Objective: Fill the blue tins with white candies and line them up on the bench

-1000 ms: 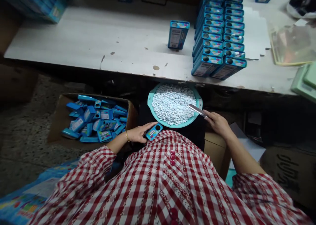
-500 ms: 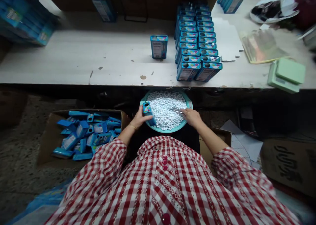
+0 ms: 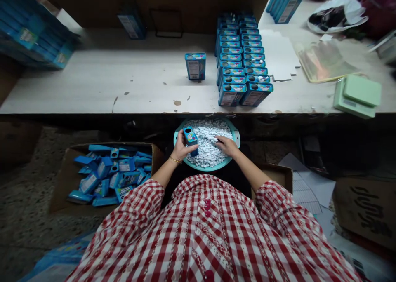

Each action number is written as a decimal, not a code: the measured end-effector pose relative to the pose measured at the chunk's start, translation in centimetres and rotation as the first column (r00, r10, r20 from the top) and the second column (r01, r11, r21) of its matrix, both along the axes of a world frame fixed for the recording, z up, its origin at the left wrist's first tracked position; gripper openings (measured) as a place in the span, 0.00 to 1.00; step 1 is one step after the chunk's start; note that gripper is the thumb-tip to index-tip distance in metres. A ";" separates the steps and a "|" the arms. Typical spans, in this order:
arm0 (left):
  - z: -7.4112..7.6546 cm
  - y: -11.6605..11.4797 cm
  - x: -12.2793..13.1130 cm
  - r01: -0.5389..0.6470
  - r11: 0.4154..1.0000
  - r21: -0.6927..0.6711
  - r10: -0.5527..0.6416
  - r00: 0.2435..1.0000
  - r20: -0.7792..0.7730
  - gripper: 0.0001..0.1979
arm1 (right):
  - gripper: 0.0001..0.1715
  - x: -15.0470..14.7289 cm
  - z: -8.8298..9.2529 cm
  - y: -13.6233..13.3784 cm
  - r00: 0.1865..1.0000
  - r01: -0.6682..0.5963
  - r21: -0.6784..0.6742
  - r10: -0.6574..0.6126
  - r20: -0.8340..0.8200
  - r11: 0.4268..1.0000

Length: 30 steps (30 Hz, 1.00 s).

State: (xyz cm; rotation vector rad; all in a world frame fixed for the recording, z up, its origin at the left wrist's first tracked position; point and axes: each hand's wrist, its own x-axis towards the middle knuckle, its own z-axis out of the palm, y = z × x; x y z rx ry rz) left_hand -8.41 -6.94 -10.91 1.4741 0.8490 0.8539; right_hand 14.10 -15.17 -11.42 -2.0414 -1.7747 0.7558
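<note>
My left hand (image 3: 182,146) is wrapped around a small blue tin (image 3: 191,141), its top with a dark round hole tilted up over the left part of a turquoise basin (image 3: 231,162). Small white candies (image 3: 208,150) fill this basin. At its right side my right hand (image 3: 226,145) is closed, fingertips down at the candies. Only a dark bit of the metal scoop shows by these fingers; the rest is hidden by the hand and candies.
Rows of blue tins (image 3: 232,89) stand on the white table (image 3: 93,88), with a single tin (image 3: 195,66) left of them. A green scale (image 3: 360,94) sits at right. Below left, a cardboard box (image 3: 60,183) holds many blue tins. A stack of wrapped tins (image 3: 37,30) is far left.
The tin in my left hand has moved right, further over the candies. My right hand has shifted left and into the candies, and the scoop is now mostly out of sight.
</note>
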 end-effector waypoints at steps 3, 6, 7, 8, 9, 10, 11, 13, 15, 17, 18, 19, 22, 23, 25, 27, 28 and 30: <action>0.8 1.0 -1.3 -0.049 0.971 0.235 0.097 0.975 -0.199 0.46 | 0.22 1.0 0.9 -0.3 0.998 -0.004 0.044 0.007 -0.068 0.999; 1.3 1.6 -1.5 0.039 0.914 0.403 0.125 0.920 -0.371 0.46 | 0.22 1.9 3.1 -0.7 0.997 -0.027 0.085 0.034 -0.074 0.996; 1.5 1.7 -1.3 0.077 0.896 0.437 0.126 0.900 -0.417 0.46 | 0.22 2.2 4.0 -0.8 0.997 -0.046 0.096 0.052 -0.065 0.994; 1.6 1.7 -1.1 0.111 0.879 0.463 0.130 0.879 -0.458 0.46 | 0.22 2.3 5.1 -0.9 0.996 -0.070 0.103 0.075 -0.050 0.992; 1.7 1.6 -0.7 0.141 0.864 0.484 0.137 0.859 -0.493 0.45 | 0.21 2.5 6.1 -0.9 0.994 -0.100 0.103 0.104 -0.033 0.990; 1.8 1.5 -0.4 0.167 0.849 0.501 0.142 0.841 -0.522 0.45 | 0.21 2.5 7.2 -0.8 0.991 -0.132 0.097 0.134 -0.013 0.986; 1.9 1.3 -0.1 0.191 0.837 0.514 0.144 0.828 -0.542 0.45 | 0.21 2.4 8.4 -0.6 0.986 -0.165 0.081 0.164 0.014 0.983; 2.0 1.0 0.5 0.224 0.815 0.535 0.144 0.815 -0.562 0.45 | 0.22 2.0 10.5 -0.1 0.972 -0.214 0.017 0.211 0.099 0.977; 2.1 0.6 0.8 0.253 0.796 0.550 0.135 0.812 -0.568 0.45 | 0.22 1.3 12.5 0.5 0.946 -0.224 -0.073 0.235 0.222 0.972; 2.0 0.5 0.9 0.271 0.791 0.549 0.116 0.814 -0.569 0.45 | 0.23 0.4 14.3 1.1 0.902 -0.216 -0.151 0.256 0.347 0.965; 1.9 0.4 1.0 0.275 0.793 0.544 0.107 0.816 -0.569 0.45 | 0.24 0.0 15.0 1.4 0.875 -0.215 -0.182 0.272 0.401 0.960; 1.8 0.4 0.9 0.274 0.797 0.538 0.101 0.818 -0.566 0.45 | 0.23 -0.5 15.6 1.6 0.847 -0.218 -0.206 0.290 0.445 0.954; 1.6 0.4 0.9 0.254 0.809 0.530 0.102 0.827 -0.552 0.45 | 0.22 -1.8 17.0 2.3 0.778 -0.235 -0.246 0.333 0.532 0.940; 1.6 0.4 0.9 0.254 0.808 0.532 0.100 0.830 -0.548 0.44 | 0.21 -2.2 17.3 2.4 0.763 -0.243 -0.248 0.343 0.548 0.938; 1.5 0.3 1.0 0.258 0.803 0.538 0.096 0.834 -0.543 0.44 | 0.19 -2.9 17.6 2.7 0.741 -0.263 -0.248 0.360 0.567 0.933; 1.6 0.2 1.0 0.260 0.798 0.544 0.092 0.839 -0.537 0.43 | 0.18 -3.5 17.8 2.9 0.728 -0.279 -0.242 0.369 0.578 0.929; 1.6 0.2 1.0 0.259 0.797 0.545 0.091 0.841 -0.533 0.43 | 0.18 -3.8 18.0 3.0 0.724 -0.283 -0.240 0.371 0.582 0.929; 1.6 0.3 1.0 0.262 0.799 0.542 0.082 0.845 -0.529 0.43 | 0.18 -4.3 18.3 3.1 0.716 -0.286 -0.243 0.376 0.588 0.927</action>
